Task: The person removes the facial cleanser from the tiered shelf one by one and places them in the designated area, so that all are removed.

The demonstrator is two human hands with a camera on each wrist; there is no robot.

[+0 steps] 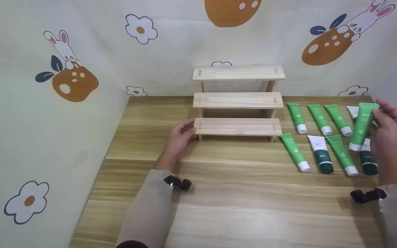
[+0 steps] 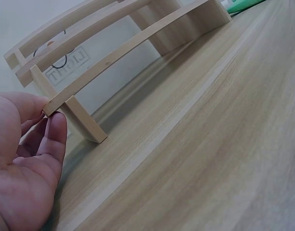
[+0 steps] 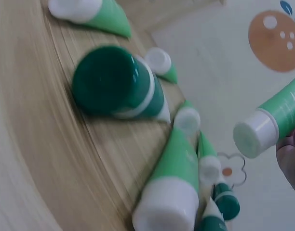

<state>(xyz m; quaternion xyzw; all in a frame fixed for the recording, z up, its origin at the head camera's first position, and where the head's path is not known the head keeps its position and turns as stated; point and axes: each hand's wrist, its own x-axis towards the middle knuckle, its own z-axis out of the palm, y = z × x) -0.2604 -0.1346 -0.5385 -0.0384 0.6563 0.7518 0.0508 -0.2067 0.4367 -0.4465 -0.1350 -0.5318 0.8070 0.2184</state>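
Observation:
A three-step wooden rack [image 1: 238, 127] stands on the table against the back sheet. My left hand [image 1: 177, 139] is at the left end of its lowest step; in the left wrist view, thumb and fingers [image 2: 53, 137] pinch the board's corner. At the far right, my right hand [image 1: 391, 132] holds a green tube [image 1: 361, 127] by its flat end, white cap downward, above the other tubes. Beneath it a white and dark-green tube [image 1: 368, 162] is partly hidden. In the right wrist view the held tube [image 3: 277, 118] shows at the right edge, with little of the hand visible.
Several tubes lie in two rows right of the rack, among them a green tube [image 1: 295, 151] near the lowest step and a white and dark-green tube [image 1: 321, 155]. A patterned sheet [image 1: 171, 62] covers the back and sides. The wooden table [image 1: 240, 196] extends toward me.

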